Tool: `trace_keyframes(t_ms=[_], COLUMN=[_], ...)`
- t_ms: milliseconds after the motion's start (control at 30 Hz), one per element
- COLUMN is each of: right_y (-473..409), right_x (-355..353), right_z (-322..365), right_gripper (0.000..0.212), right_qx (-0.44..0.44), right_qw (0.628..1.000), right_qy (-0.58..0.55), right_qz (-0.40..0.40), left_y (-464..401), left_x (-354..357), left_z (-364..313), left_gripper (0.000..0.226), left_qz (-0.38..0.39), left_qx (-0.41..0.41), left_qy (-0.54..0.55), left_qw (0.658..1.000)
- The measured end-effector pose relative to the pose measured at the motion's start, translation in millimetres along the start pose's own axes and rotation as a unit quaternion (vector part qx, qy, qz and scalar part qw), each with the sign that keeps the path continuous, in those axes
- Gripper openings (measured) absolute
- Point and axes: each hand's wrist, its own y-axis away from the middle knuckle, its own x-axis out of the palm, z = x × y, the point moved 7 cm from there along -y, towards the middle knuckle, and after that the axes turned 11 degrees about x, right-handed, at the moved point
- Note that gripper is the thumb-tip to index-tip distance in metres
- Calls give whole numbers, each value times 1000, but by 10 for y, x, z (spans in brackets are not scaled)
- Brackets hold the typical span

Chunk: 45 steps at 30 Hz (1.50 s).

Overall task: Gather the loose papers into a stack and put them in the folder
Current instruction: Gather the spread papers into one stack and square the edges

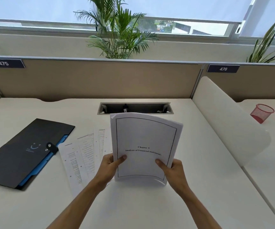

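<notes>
I hold a stack of white papers (144, 139) upright above the desk, its bottom edge close to the surface. The top sheet reads "Chapter 5". My left hand (111, 166) grips the stack's lower left edge, thumb on the front. On the lower right edge, my right hand (171, 171) grips it the same way. Several loose printed sheets (82, 154) lie fanned out on the desk to the left of the stack. A black folder (22, 151) with blue inner pockets and a button clasp lies shut at the left.
The white desk (133, 204) has a cable tray slot (135, 108) behind the stack. A beige partition (100, 78) runs along the back, and a white divider (224, 119) stands at the right. On the neighbouring desk sits a red mesh cup (262, 113).
</notes>
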Motion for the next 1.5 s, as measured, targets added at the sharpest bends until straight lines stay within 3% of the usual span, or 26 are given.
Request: trace_keyframes(t_ms=[67,167,300,567,700,833,933,1033,1133,1233,1333,1467,1500], right_y=[-11,-71,-147,-252,-310,-359,-417,-455,-475,-463,-460,-477,-480], right_x=[-1,3,-4,-80,-135,-159,-166,-159,-134,-102,-76,-45,-37], right_z=[-102,-160,-92,-83,-150,-244,-264,-267,-272,-257,-255,-244,-232], right_gripper=[10,25,18,10,17,38,38,39,40,34,32,40,36], right_qx=[21,32,36,54,81,110,108,109,111,113,115,122,119], right_qw=[1000,999,997,994,990,986,985,985,986,985,986,986,987], right_qy=[-1,-19,-33,30,59,78,87,90,85,85,87,78,77], right_qz=[-13,-32,-65,-90,-97,-96,-99,-99,-95,-94,-88,-80,-78], left_y=[-12,-86,-219,-322,-329,-370,-420,-441,-458,-460,-430,-465,-474], left_x=[0,21,46,-216,-535,-646,-631,-610,-608,-603,-601,-539,-522], left_z=[69,83,45,215,258,390,456,527,541,548,532,508,508], left_gripper=[16,15,16,17,24,71,88,88,81,68,39,16,22], left_qz=[-7,-21,-41,-122,-176,-129,-95,-84,-92,-114,-138,-108,-97], left_qx=[-10,-18,-32,-92,-105,-140,-165,-179,-178,-162,-142,-90,-83], left_qy=[-1,-7,-32,-124,-318,-517,-581,-597,-586,-516,-422,-350,-325], left_qw=[1000,1000,998,980,926,834,791,778,785,834,885,926,937])
